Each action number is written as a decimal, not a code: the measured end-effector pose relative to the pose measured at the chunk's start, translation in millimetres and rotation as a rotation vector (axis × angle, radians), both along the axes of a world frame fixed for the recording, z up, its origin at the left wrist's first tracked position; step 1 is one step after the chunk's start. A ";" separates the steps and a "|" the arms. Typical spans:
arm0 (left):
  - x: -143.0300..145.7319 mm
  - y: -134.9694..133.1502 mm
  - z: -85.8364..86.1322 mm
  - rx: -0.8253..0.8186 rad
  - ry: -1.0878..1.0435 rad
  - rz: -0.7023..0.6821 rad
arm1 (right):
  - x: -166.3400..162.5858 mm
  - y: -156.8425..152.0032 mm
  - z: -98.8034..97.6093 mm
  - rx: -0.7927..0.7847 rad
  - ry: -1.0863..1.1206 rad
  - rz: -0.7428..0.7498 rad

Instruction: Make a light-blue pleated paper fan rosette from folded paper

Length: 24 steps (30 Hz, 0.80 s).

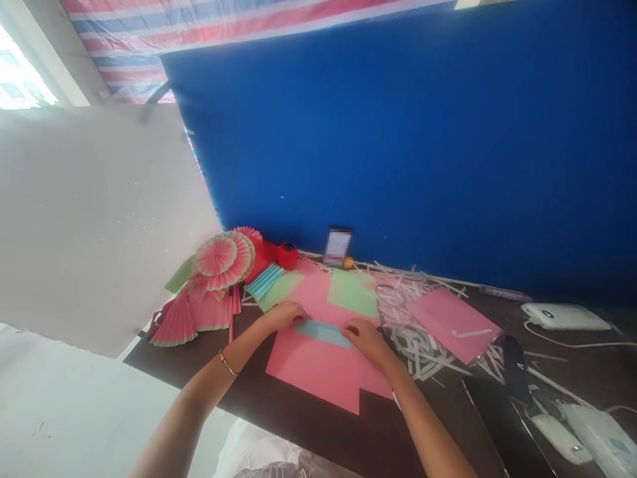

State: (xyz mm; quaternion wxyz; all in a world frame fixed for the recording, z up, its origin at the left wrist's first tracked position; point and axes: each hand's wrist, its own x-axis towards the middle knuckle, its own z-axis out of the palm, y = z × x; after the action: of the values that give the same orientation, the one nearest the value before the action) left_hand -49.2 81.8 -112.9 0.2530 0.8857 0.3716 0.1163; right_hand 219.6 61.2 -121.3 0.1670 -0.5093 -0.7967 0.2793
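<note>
A light blue paper strip (323, 331) lies on a large pink paper sheet (318, 365) on the dark table (318, 431). My left hand (284, 314) presses on the strip's left end with curled fingers. My right hand (365, 336) presses on its right end, fingers bent down onto the paper. A thin bracelet circles my left wrist.
Pink folded paper fans (219, 262) and a red tape roll (287, 255) sit at back left. Green sheets (352, 292), white paper strips (413, 338), a pink packet (452, 322) and white devices (562, 316) lie to the right. A blue board (423, 133) stands behind.
</note>
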 end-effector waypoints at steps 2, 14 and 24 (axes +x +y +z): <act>-2.9 -1.6 -0.4 0.081 0.016 -0.047 | 1.6 -2.4 0.1 0.015 -0.007 0.020; -6.4 -24.2 -0.8 0.385 0.264 -0.131 | 3.8 -18.0 -12.6 0.470 -0.418 0.133; 17.4 -49.8 -2.8 0.282 0.452 0.047 | -7.3 -31.0 -8.1 0.548 -0.502 0.149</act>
State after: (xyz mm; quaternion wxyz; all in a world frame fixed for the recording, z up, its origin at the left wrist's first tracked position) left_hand -31.9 31.9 -115.6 0.0350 0.9068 0.4192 -0.0280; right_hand 212.4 30.2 -129.4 0.0758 -0.4389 -0.8929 -0.0662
